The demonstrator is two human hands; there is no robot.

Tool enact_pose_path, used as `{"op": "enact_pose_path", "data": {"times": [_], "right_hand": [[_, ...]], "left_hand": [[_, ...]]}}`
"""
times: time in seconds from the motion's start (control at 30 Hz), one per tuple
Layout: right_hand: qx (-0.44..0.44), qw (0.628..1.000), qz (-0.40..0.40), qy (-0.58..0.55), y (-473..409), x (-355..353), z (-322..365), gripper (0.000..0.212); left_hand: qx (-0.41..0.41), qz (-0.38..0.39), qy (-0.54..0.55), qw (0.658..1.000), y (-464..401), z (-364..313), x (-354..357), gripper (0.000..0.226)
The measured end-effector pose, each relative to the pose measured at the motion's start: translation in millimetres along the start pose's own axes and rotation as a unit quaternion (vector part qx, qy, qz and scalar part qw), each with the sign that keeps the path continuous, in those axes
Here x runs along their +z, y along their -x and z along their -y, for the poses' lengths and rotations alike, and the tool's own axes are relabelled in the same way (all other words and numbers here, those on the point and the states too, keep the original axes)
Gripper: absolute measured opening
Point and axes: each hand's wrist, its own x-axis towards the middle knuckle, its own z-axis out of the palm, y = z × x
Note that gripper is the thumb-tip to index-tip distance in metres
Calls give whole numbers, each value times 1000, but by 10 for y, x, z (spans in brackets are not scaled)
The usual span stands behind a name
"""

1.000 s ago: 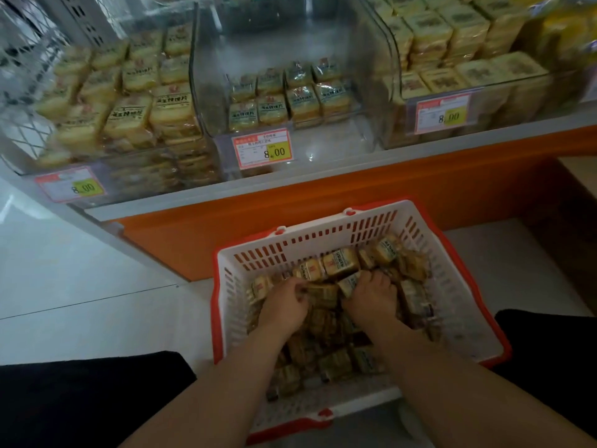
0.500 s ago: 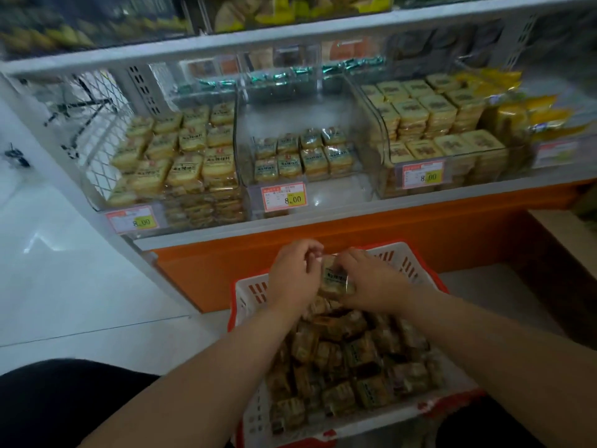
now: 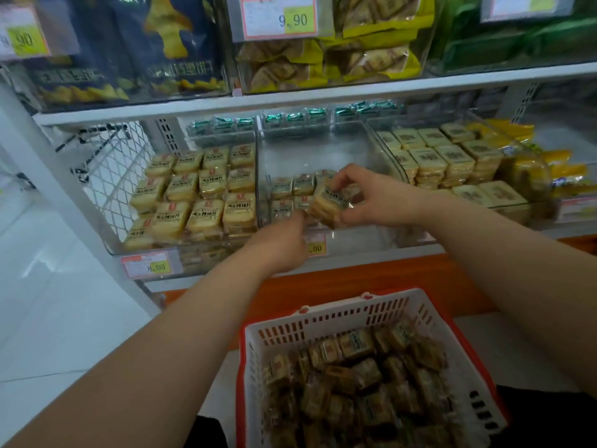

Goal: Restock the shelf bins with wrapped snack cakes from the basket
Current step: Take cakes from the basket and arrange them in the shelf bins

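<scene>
Fingers (image 3: 347, 181) of both hands, lately down in the basket (image 3: 361, 313), now grip stacked snack cakes (image 3: 331, 203) at the half-empty middle bin (image 3: 323, 150), ready for placing.

The left hand (image 3: 279, 245) covers the left half of the price tag (image 3: 316, 245) on the middle bin (image 3: 323, 156), leaving only "00" readable. Its fingertips are hidden behind the stack of cakes (image 3: 331, 202), which the right hand (image 3: 371, 195) partly covers. Print on the wrappers is too blurred to read. At the upper left of the frame a tag (image 3: 19, 38) is cut off. The basket (image 3: 323, 321) runs off the bottom edge.
</scene>
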Motion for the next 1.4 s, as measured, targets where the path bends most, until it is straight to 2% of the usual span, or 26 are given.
{"op": "enact_pose_path", "data": {"times": [0.1, 0.33, 0.43, 0.63, 0.87, 1.07, 1.27, 1.4], "right_hand": [[17, 999, 39, 15, -373, 17, -103, 49], [67, 973, 186, 120, -889, 152, -271, 53], [65, 961, 228, 143, -903, 291, -303, 55], [80, 972, 216, 42, -888, 393, -453, 39], [149, 957, 243, -48, -926, 396, -472, 23], [124, 957, 257, -55, -935, 492, -445, 49], [131, 954, 260, -72, -927, 410, -379, 36], [131, 948, 245, -157, -889, 461, -454, 37]], "left_hand": [[-2, 19, -56, 998, -55, -8, 8, 51], [-17, 94, -76, 993, -261, 26, -112, 70], [17, 129, -117, 985, -277, -5, -87, 79], [43, 111, -190, 975, -312, 8, -13, 75], [19, 120, -180, 976, -394, -26, 0, 74], [-2, 137, -169, 976, -437, -63, 5, 76], [0, 164, -122, 979, -495, -27, -19, 77], [7, 151, -113, 982, -514, -18, 0, 64]]}}
